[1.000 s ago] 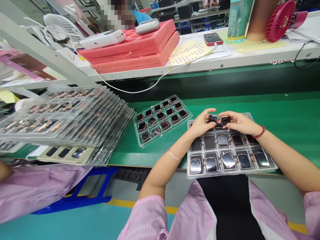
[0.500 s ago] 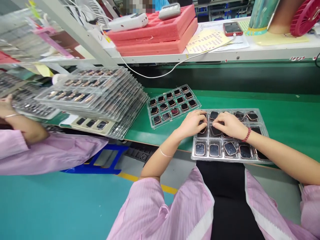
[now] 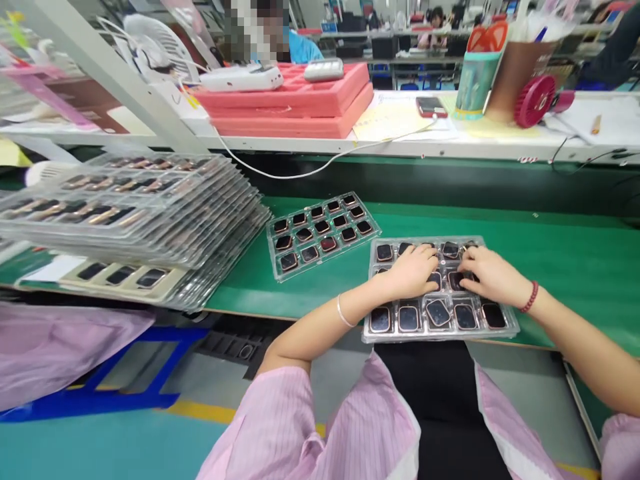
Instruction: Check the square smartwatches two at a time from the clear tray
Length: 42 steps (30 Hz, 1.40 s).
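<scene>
A clear plastic tray of square, dark-faced smartwatch bodies with rose-gold rims lies in front of me at the bench edge. My left hand rests over its middle and back rows, thumb and fingers apart, covering several pieces. At the right of the middle row, my right hand has its thumb and fingertips at the edges of one smartwatch body. The front row shows uncovered, including a smartwatch body sitting crooked in its pocket. A second filled tray lies to the left, tilted on the green bench.
Many filled trays form a leaning stack on the left. Above the bench, a white shelf carries red foam blocks, a phone and a pink fan. A white cable droops from it. A blue stool stands below.
The view has swung right and up. My hands have moved apart over the tray, the right one shifting rightward along the middle row. The neighbouring person's hand has left the view.
</scene>
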Tool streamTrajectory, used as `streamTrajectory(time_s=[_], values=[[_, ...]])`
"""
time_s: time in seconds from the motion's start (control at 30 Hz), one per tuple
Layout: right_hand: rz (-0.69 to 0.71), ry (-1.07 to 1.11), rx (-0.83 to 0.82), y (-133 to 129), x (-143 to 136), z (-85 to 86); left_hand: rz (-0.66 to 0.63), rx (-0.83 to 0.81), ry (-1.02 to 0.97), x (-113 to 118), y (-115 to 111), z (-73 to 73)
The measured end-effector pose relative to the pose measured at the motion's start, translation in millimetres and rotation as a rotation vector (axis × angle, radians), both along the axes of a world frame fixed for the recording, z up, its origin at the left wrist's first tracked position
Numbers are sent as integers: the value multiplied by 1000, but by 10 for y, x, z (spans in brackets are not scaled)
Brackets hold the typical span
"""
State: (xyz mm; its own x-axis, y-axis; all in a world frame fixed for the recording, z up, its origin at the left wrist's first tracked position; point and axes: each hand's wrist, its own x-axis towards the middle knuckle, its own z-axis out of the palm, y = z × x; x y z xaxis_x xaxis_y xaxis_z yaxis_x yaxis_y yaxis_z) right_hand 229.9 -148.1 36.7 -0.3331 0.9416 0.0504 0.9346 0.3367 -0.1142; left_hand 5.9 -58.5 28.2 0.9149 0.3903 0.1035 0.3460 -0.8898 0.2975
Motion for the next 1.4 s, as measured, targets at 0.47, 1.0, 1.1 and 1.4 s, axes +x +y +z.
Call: streamTrajectory(time_s=[0.47,1.0,1.1,1.4], values=[[-375,1578,-355,848,-193,-334,372,-1241,-708,81,643,-272],[-241,1624,-439,667,-107,-329,244,-1298,-696,1,596,-311],[-266,1565,-437,660,-115,-307,222,-1279,-710,25,616,-349],[-302,1464,-431,652,-117,-287,272,-1302,-746,64,611,-384]])
